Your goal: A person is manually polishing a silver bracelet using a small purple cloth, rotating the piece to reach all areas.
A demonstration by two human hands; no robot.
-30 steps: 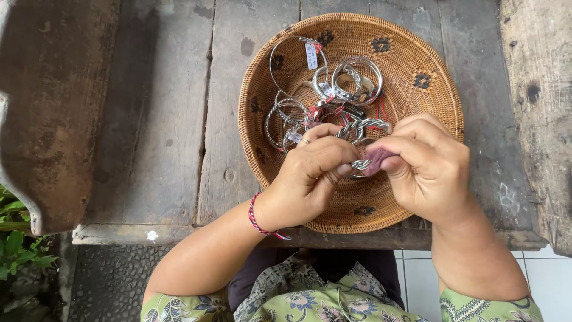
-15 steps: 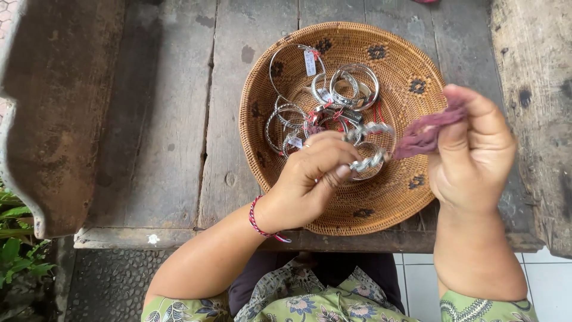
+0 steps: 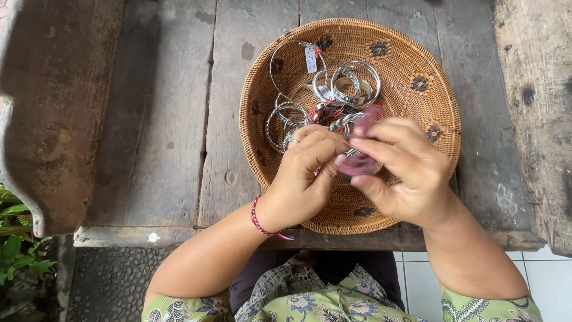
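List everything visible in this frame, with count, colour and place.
woven basket: one, tan with dark motifs, on the table, centre right.
silver bangles: a pile, exact count unclear, some with red thread and a small tag, inside the basket.
twisted bangle: one, silver, held between both hands over the basket.
purple cloth: one, pinched in the right hand against the bangle.
wooden table: one, weathered grey-brown planks.
plants: green, lower left.
tiled floor: white, lower right.
left hand: ring on one finger, red cord bracelet at wrist.
right hand: grips the cloth.
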